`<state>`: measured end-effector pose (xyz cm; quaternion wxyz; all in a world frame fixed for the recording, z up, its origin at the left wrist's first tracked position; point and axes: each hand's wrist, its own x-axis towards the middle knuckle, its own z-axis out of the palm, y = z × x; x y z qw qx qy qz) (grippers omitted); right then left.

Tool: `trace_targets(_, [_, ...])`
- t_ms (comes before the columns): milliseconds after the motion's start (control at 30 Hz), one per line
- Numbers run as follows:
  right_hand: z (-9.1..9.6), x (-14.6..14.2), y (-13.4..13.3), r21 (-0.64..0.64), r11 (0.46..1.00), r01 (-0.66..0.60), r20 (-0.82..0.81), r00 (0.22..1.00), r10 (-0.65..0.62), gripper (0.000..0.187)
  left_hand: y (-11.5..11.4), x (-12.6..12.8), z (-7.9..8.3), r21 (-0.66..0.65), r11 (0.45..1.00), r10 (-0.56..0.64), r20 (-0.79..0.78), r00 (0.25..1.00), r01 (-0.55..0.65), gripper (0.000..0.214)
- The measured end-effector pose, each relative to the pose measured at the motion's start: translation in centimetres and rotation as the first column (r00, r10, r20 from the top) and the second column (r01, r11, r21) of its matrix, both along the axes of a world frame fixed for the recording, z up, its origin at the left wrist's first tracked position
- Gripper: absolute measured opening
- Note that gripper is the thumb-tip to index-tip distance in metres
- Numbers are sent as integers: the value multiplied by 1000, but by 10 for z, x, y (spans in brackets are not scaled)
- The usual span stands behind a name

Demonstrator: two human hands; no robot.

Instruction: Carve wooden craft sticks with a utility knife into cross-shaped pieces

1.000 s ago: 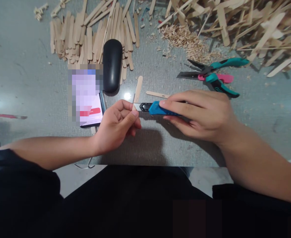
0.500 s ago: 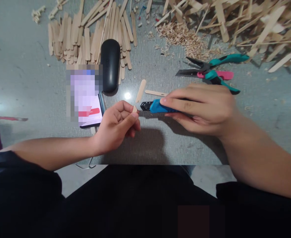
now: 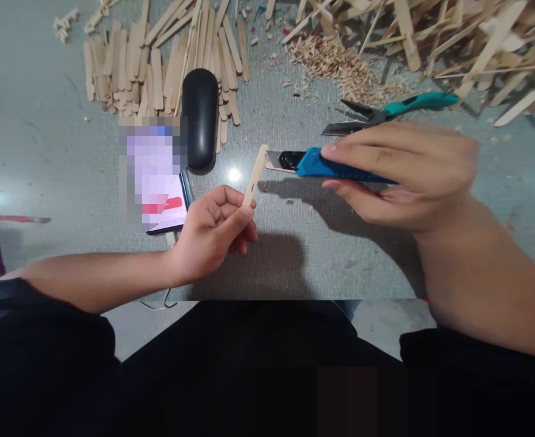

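Between thumb and fingers, my left hand (image 3: 221, 227) pinches the lower end of a wooden craft stick (image 3: 257, 173), which points up and slightly right. A small dark slot shows in the stick's lower half. My right hand (image 3: 404, 176) is wrapped round a blue utility knife (image 3: 315, 162) with its blade out to the left. The blade tip is close to the stick's upper end; whether they touch I cannot tell. Under the knife lies a second craft stick (image 3: 280, 169) on the table, mostly covered by the knife and hand.
A black case (image 3: 200, 118) and a lit phone (image 3: 158, 182) lie left of centre. Behind them are many craft sticks (image 3: 121, 67). Wood shavings (image 3: 335, 67) and a heap of sticks (image 3: 495, 54) fill the back right. Teal-handled pliers (image 3: 417, 104) lie beyond my right hand.
My right hand and the knife have moved up and to the right, off the stick's lower part. The slot in the stick now shows. My left hand has stayed put.
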<state>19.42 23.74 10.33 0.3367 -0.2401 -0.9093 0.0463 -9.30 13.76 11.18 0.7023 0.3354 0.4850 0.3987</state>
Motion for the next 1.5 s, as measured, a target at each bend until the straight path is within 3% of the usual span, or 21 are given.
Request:
trace_targets(167, [4, -7, -11, -67, 997, 24, 12, 1000, -23, 55, 0, 2, 0, 14, 999, 39, -15, 999, -39, 30])
trace_targets(367, [-4, -15, -12, -65, 990, -126, 15, 992, 128, 47, 0, 2, 1, 25, 999, 41, -5, 999, -41, 30])
trace_targets(600, [-4, -4, -4, 45, 999, 16, 54, 998, -19, 47, 0, 2, 0, -5, 1000, 23, -7, 1000, -23, 28])
trace_targets(800, [-12, 5, 1, 33, 952, 305, 155, 939, -307, 46, -1, 0, 3, -60, 998, -17, 66, 998, 21, 25])
trace_targets(1000, [-14, 10, 3, -43, 936, 349, 264, 908, -327, 41, -4, -2, 2, 1, 998, -54, 145, 988, 55, 38])
trace_targets(1200, [-15, 13, 5, -77, 929, 363, 261, 906, -333, 34, -3, -2, 1, -14, 999, -39, 146, 988, 42, 43])
trace_targets(1367, [-12, 12, 4, -164, 900, 405, 230, 903, -364, 43, -4, -1, 0, -4, 999, -49, 65, 997, 50, 37])
trace_targets(1500, [-10, 5, -2, -259, 898, 355, 144, 934, -328, 51, -4, -2, 1, 16, 996, -90, -16, 996, 90, 38])
